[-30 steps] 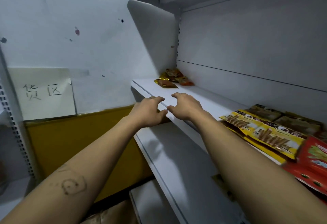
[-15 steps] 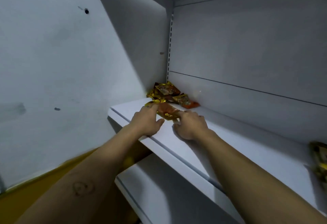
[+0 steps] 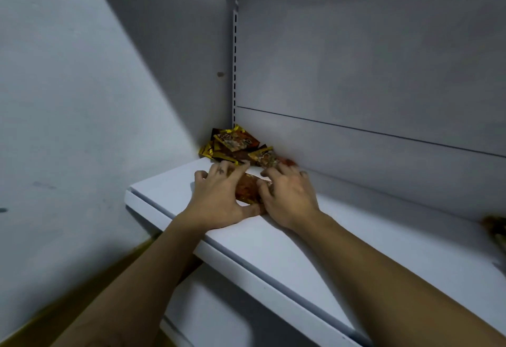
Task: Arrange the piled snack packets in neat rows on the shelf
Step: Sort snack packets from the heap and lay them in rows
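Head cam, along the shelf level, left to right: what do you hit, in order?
white wall → left hand → orange packet between the hands → right hand → bare shelf → dark packet cut off by the frame edge. The corner pile lies behind the hands, so it is left out.

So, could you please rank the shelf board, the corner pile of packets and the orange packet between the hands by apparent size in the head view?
1. shelf board, by far the largest.
2. corner pile of packets.
3. orange packet, partly hidden, so its place below the pile is unsure.
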The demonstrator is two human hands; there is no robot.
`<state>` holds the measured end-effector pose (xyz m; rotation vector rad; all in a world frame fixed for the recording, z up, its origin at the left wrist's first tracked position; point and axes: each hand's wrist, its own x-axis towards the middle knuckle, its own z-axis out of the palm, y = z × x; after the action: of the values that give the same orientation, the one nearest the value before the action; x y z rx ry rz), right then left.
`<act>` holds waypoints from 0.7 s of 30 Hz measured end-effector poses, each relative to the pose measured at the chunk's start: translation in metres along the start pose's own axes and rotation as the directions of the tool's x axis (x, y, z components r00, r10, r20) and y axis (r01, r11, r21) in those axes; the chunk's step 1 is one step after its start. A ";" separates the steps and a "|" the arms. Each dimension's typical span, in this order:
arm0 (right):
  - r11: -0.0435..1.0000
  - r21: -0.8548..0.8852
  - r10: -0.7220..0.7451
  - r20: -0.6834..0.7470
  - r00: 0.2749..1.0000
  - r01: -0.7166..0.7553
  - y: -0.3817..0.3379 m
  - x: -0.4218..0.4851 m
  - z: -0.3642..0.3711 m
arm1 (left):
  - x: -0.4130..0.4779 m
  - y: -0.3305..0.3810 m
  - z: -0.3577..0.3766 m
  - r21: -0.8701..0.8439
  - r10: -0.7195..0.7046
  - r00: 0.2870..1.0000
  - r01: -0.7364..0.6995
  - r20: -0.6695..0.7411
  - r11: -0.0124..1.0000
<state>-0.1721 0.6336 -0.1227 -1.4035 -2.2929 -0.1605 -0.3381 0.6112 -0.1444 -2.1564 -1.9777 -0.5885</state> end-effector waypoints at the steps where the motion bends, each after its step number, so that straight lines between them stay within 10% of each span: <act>1: 1.000 -0.017 0.000 0.034 0.999 0.000 -0.001 -0.003 0.001 | 0.000 0.000 0.000 -0.014 -0.028 1.000 0.028 0.004 1.000; 6: 0.995 -0.071 0.090 0.209 0.974 -0.076 0.010 -0.008 0.003 | 0.000 0.001 0.003 -0.055 -0.036 0.996 0.041 0.084 0.998; 16: 0.955 -0.085 0.280 -0.063 0.958 -0.285 0.028 -0.002 -0.013 | -0.005 0.000 -0.002 -0.132 0.014 1.000 -0.011 0.023 0.991; 21: 0.947 0.078 0.308 0.055 0.950 -0.312 0.019 -0.004 -0.004 | -0.006 0.003 -0.003 -0.159 0.078 0.994 -0.065 0.079 0.985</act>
<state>-0.1528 0.6382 -0.1230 -1.7121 -2.0499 0.0657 -0.3358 0.6042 -0.1438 -2.3722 -1.9460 -0.6719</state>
